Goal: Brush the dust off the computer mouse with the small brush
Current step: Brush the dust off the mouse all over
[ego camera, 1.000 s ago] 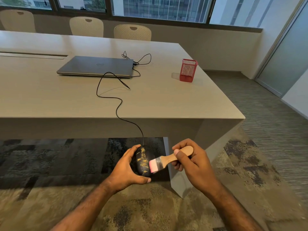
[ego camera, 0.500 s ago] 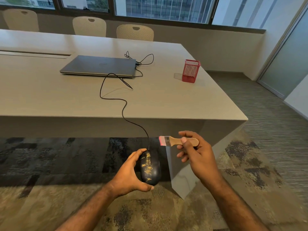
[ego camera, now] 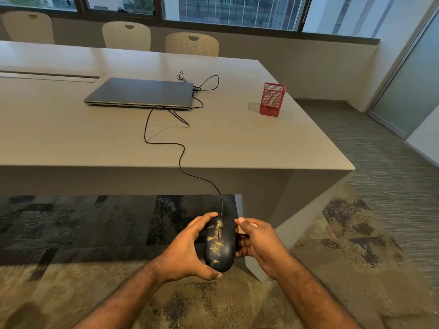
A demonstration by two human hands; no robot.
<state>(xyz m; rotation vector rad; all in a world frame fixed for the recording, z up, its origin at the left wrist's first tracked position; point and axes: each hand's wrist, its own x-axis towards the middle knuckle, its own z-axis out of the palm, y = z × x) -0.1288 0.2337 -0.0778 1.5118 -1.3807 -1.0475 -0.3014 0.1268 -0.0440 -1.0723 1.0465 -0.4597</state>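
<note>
A black wired computer mouse (ego camera: 221,245) with yellow dust patches on its top is held in the air below the table's front edge. My left hand (ego camera: 187,252) grips its left side and rear. My right hand (ego camera: 256,243) is pressed against the mouse's right side, fingers closed on the small wooden-handled brush (ego camera: 244,227); only a pale bit of the handle shows, and the bristles are hidden behind the mouse. The mouse's black cable (ego camera: 183,160) runs up over the table edge toward the laptop.
A closed grey laptop (ego camera: 142,93) lies on the beige table (ego camera: 71,138). A red mesh pen holder (ego camera: 272,99) stands at the table's right side. Three chairs (ego camera: 192,43) line the far side. Patterned carpet (ego camera: 344,245) is below, and the table's panel leg (ego camera: 285,210) stands just right of my hands.
My right hand has dropped from above the mouse to its right side, taking the brush out of sight behind it. My left hand keeps holding the mouse.
</note>
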